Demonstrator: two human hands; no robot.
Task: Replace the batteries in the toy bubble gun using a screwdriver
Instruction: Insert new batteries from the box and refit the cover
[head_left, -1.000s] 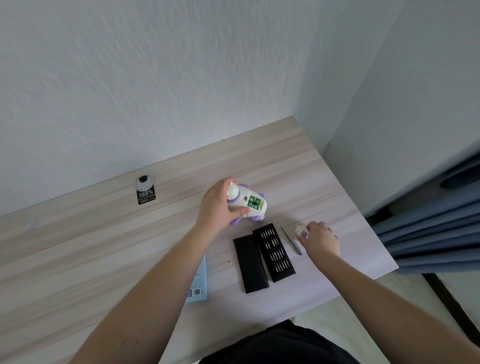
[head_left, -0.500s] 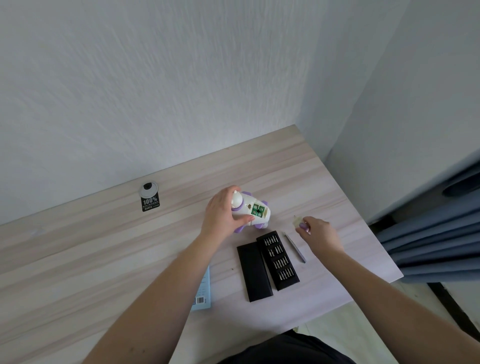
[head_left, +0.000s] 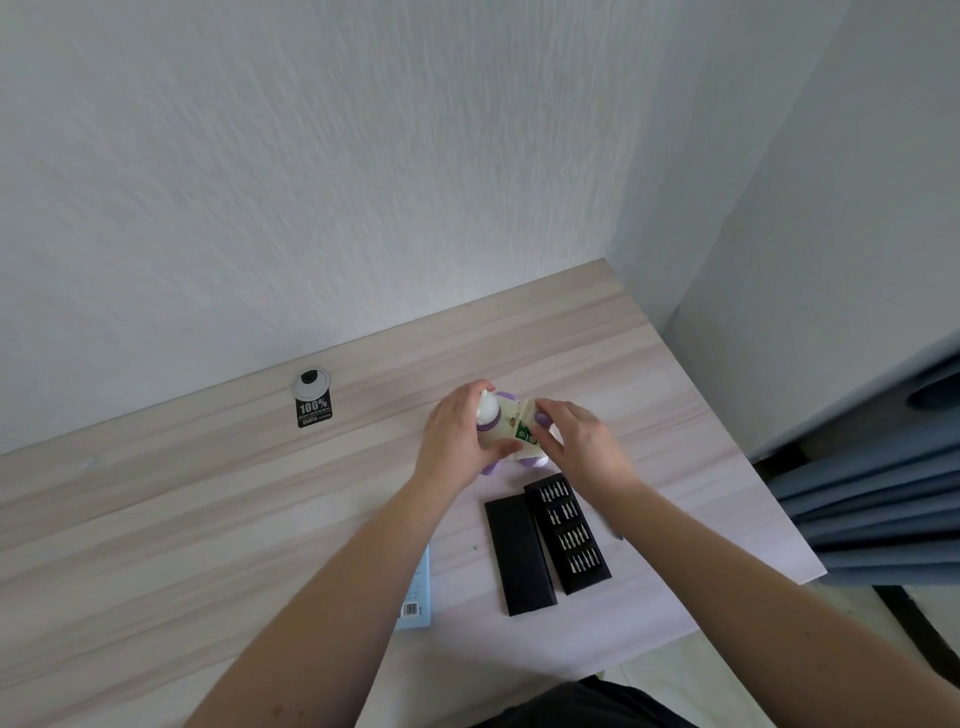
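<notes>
- My left hand (head_left: 454, 441) grips the toy bubble gun (head_left: 501, 434) from the 9 o'clock side, fingers curled round its white body, holding it over the surface (head_left: 208, 499) near the far centre.
- My right hand (head_left: 579, 441) holds a small white cover piece (head_left: 527, 413) against the toy at its 3 o'clock side, fingers pinching it; green battery ends show beneath.
- A black bit tray (head_left: 567, 532) lies at 6 o'clock of the toy, its black lid (head_left: 519, 555) touching it at 9 o'clock.
- The screwdriver is mostly hidden under my right forearm.
- A blue pack (head_left: 417, 597) lies partly under my left forearm.
</notes>
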